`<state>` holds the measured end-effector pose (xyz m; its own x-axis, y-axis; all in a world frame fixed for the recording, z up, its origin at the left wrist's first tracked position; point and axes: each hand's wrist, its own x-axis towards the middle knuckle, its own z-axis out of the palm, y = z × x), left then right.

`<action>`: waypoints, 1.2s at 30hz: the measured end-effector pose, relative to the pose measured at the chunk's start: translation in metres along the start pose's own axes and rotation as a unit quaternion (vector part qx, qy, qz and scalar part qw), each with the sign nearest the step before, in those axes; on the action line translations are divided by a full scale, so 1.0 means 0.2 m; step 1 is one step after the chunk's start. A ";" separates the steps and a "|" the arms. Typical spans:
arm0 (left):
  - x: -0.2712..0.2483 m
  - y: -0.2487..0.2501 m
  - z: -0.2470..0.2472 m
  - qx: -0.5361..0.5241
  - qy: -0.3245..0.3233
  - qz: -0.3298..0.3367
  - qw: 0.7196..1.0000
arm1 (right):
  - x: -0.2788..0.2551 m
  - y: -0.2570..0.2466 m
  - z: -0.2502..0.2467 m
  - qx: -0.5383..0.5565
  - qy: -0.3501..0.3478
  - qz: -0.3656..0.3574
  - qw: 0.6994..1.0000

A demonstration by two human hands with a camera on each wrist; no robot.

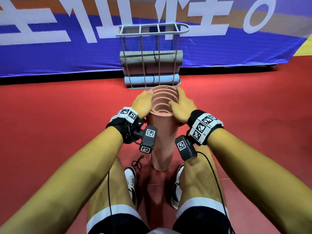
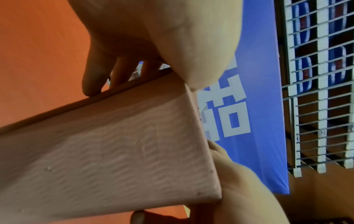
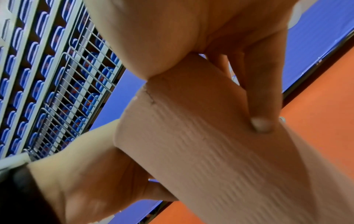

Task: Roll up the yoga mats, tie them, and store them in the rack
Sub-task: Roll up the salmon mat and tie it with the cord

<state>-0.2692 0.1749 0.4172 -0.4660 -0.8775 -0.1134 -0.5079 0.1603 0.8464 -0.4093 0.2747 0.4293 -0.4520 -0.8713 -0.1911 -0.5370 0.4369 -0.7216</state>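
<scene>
**A:** where's the pink mat at?

**B:** The rolled pink yoga mat (image 1: 162,132) stands on end on the red floor (image 1: 50,124), squeezed between both palms at its top. Left hand (image 1: 142,103) cups one side, right hand (image 1: 183,107) wraps the other, thumb over the rim.

**A:** tie?

**B:** Black cord (image 1: 137,162) lies below the left wrist. Rack (image 1: 152,31) beyond the fingertips holds three tied mats.

The head view looks steeply down from above the pink mat (image 1: 162,132) standing on end, toward the rack (image 1: 150,56) beyond it. Both wrist views look up from close below its top rim, sharing the mat's ribbed side and both hands
</scene>
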 end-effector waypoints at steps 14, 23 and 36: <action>0.02 -0.17 0.16 -0.036 -0.025 -0.069 0.997 | 0.10 0.19 0.04 -0.084 -0.067 0.025 0.994; 0.01 -0.29 0.24 -0.012 0.019 -0.043 0.999 | 0.09 0.29 0.15 -0.090 -0.069 0.011 0.993; -0.02 -0.40 0.30 -0.075 0.084 -0.009 0.994 | 0.13 0.24 0.27 -0.194 -0.052 -0.029 0.979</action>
<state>-0.2708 0.1931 0.3188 -0.3236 -0.9448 -0.0518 -0.3963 0.0857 0.9141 -0.4086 0.2608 0.3550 -0.3486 -0.9062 -0.2392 -0.7992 0.4208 -0.4292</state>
